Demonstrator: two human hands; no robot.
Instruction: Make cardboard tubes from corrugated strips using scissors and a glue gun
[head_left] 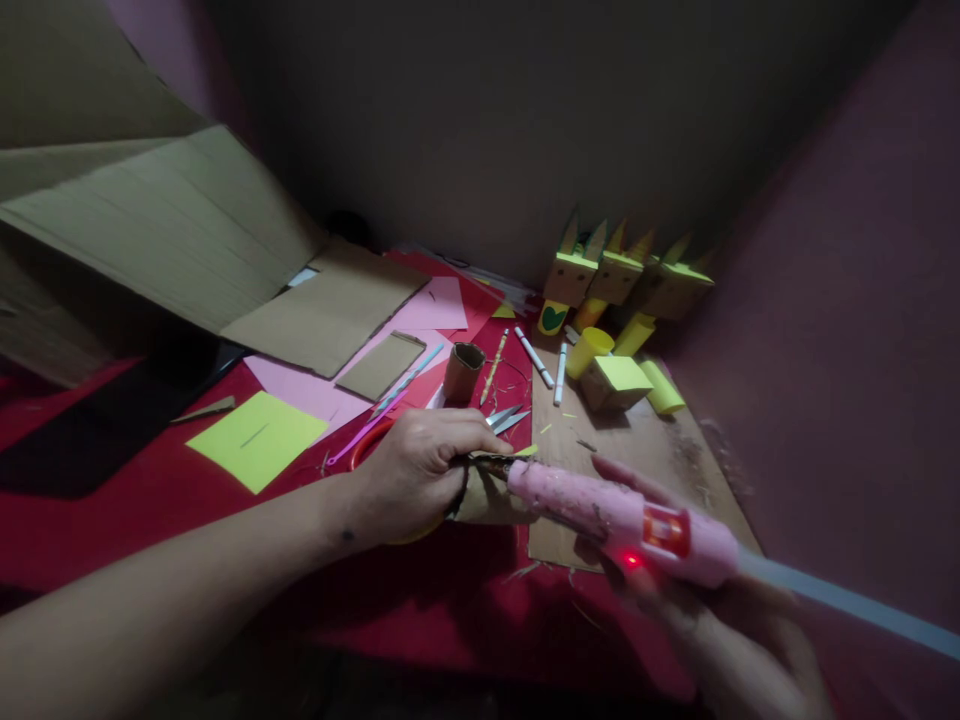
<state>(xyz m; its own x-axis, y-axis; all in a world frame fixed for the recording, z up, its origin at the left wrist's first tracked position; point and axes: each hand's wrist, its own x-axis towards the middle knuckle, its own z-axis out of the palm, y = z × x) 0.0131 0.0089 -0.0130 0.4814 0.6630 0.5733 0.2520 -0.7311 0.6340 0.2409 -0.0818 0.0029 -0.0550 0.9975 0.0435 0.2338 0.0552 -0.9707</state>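
Observation:
My right hand [697, 620] is wrapped round a pink hot glue gun [600, 505], which has a red light lit and a pale glue stick [840, 590] coming out of its back. The gun's nozzle meets the edge of a small brown cardboard piece [491, 497], pinched in my left hand [427, 455]. That piece looks curved or folded; its far side is hidden by my fingers and the gun. Just beyond my left hand lie scissors [508, 420] with their blades apart and orange-red handles partly covered.
Behind stand a cardboard tube [464, 372], markers [534, 357] and a pencil [494, 366]. Cardboard figures with pointed tops [572, 278], a yellow-topped box [616, 383] and yellow rolls [663, 388] are by a wooden board [555, 540]. Left are yellow paper [256, 440] and a large cardboard box [172, 220].

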